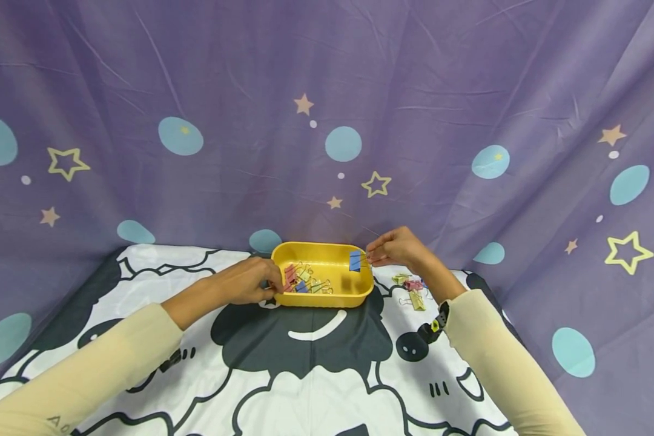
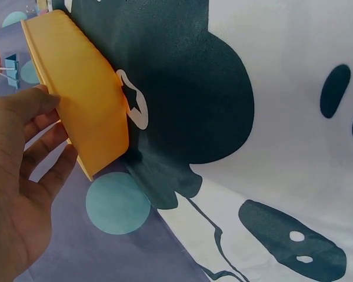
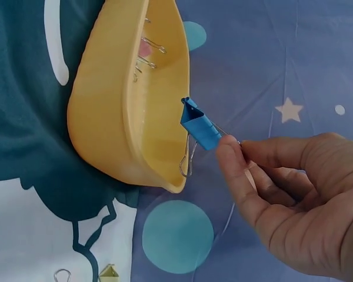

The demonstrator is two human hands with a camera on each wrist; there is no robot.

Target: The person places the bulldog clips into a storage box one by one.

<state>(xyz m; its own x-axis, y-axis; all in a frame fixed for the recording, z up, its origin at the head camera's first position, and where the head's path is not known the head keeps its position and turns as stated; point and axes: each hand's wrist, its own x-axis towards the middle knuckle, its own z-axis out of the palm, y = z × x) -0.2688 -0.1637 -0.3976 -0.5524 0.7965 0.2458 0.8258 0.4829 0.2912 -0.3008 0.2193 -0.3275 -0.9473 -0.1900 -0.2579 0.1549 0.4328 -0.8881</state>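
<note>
A yellow plastic tray [image 1: 327, 299] stands on the patterned cloth, with several pink, blue and yellow binder clips [image 1: 303, 280] lying at its left end. My left hand [image 1: 251, 280] grips the tray's left end, thumb and fingertips on its rim in the left wrist view. Above the tray's right end, my right hand [image 1: 395, 248] pinches a blue binder clip [image 3: 201, 126] by one wire handle. The clip's other handle hangs loose in the right wrist view.
To the right of the tray, several loose binder clips [image 1: 415, 293], yellow and pink among them, lie on the white and black cloth [image 1: 305, 406]. Behind the tray hangs a purple curtain [image 1: 240, 175] with stars and blue ovals.
</note>
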